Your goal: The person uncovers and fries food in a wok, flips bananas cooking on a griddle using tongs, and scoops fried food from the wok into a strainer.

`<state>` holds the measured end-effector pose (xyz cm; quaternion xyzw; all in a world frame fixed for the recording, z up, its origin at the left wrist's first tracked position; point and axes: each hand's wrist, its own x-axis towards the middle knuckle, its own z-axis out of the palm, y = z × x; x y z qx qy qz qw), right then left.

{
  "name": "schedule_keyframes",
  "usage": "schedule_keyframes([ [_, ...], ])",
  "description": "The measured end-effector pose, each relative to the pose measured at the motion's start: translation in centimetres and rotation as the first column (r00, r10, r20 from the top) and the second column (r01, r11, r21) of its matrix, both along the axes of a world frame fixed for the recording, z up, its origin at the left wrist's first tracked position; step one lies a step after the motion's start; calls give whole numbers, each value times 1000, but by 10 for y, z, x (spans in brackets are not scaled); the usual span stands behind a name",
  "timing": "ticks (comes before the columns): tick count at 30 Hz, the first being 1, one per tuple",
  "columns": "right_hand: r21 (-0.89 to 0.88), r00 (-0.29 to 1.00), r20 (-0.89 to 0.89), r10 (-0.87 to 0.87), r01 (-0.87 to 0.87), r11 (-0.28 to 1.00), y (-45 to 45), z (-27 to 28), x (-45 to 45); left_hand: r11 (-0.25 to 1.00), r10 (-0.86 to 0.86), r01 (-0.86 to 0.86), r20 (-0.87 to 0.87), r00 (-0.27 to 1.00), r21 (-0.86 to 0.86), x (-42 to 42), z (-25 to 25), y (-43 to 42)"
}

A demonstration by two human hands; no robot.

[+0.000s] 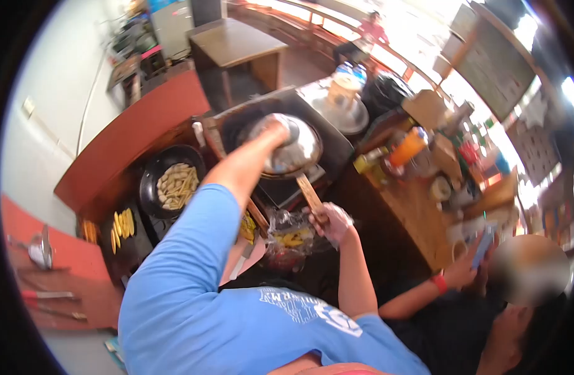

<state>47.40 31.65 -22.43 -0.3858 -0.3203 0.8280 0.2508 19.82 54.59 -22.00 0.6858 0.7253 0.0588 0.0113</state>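
Closed around a flat wooden handle point(307, 191), the right grip point(331, 224), in what looks like a clear plastic glove, sits at the near end of it, while the left grip point(277, 129) is farther forward, over the lid; its fingers are blurred, so I cannot tell whether they are spread or pressed together.

Left of both grips curves a long, rust-red panel point(134, 125). Right of the right grip runs a brown wooden bench point(404, 220), crowded at its far end. Under the left grip, a dark, square-edged stove point(334, 147) carries the pan point(288, 176), from which the handle comes out toward the right grip. A round, shiny silver metal lid point(307, 150) covers that pan, directly beneath the left grip. Left of the left grip, and nearer the body, stands a round black wok point(151, 170) holding pale, elongated pieces point(176, 186). Just left of the right grip, a crumpled, clear plastic bag point(292, 220) shows something yellow. Ahead and right of the right grip stands a bright orange bottle point(405, 149). Well left of the right grip lie slim yellow strips point(126, 222).
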Motion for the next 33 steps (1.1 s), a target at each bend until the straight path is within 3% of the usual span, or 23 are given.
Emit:
schedule_keyframes([
  [3,-32,998,62,-15,17,999,-4,14,2,1000,-11,10,-23,1000,-21,2,-4,-7],
  [6,-34,991,132,8,-4,999,2,9,2,993,-114,118,-126,985,28,-4,30,-39],
  [8,-54,989,149,-9,17,998,3,3,0,983,-118,127,-72,990,136,-17,66,-88],
  [9,-78,991,125,39,-29,996,6,-1,2,976,-76,51,112,991,211,-31,87,-122],
  [11,-128,997,52,61,-54,990,8,-12,2,755,-148,80,50,988,650,-85,115,-224],
  [13,-134,999,37,12,-7,991,6,-15,-1,743,-52,99,-91,994,662,-156,173,-345],
  [14,-132,1000,-9,-8,7,991,1,-8,-5,784,-11,8,1,1000,621,-196,197,-407],
  [15,-113,997,-69,-19,11,994,1,-13,-5,949,219,-91,-423,880,302,-226,236,-462],
  [17,-133,990,-136,-25,7,991,2,-22,-3,924,350,-369,-612,709,100,-300,272,-578],
  [18,-154,986,-121,-114,94,984,1,-27,-3,867,497,-398,-548,673,299,-323,286,-634],
  [20,-208,943,-114,-313,286,935,-19,-22,-21,755,466,-655,-707,532,5,-330,330,-706],
  [21,-220,880,-101,-464,435,873,-7,-62,-11,704,355,-706,-821,447,-80,-345,336,-739],
  [22,-179,933,-240,-268,229,957,10,-111,18,755,292,-648,-834,468,-99,-360,338,-772],
  [23,-111,931,-360,-59,20,994,2,-122,26,803,225,-584,-843,489,-124,-369,340,-794],
  [24,-116,934,-351,-59,19,993,-3,-136,24,867,94,-467,-862,498,-175,-380,345,-810],
  [25,-236,943,-112,-313,281,930,-15,-137,8,864,92,-468,-857,507,-184,-387,348,-817],
  [26,-280,842,154,-517,539,794,-30,-131,-7,841,28,-480,-866,499,-250,-391,351,-818],
  [29,-249,850,260,-458,517,819,-60,-163,-34,809,-34,-494,-865,500,-318,-386,359,-815],
  [31,-205,891,323,-320,395,895,-80,-183,-48,865,-176,-379,-907,381,-328,-382,367,-813],
  [33,-211,876,459,-148,270,940,-95,-202,-64,814,-199,-435,-888,415,-385,-380,376,-812],
])
